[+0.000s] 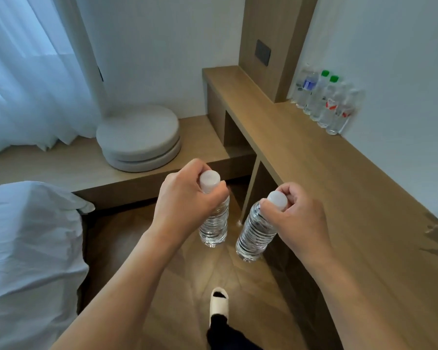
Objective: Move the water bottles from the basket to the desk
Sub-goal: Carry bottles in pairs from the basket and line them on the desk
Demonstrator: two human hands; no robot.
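Note:
My left hand (185, 198) grips a clear water bottle (214, 227) by its neck, just under the white cap. My right hand (299, 215) holds a second clear water bottle (256, 232) the same way, tilted slightly left. Both bottles hang over the wooden floor, left of the long wooden desk (339, 178). Several water bottles (324, 102), two with green caps, stand in a row at the desk's back against the wall. No basket is in view.
A bed with white sheets (28, 248) fills the left. Two round grey cushions (139, 140) lie stacked on a low wooden bench under the curtain. My foot in a white slipper (219, 304) stands on the floor below.

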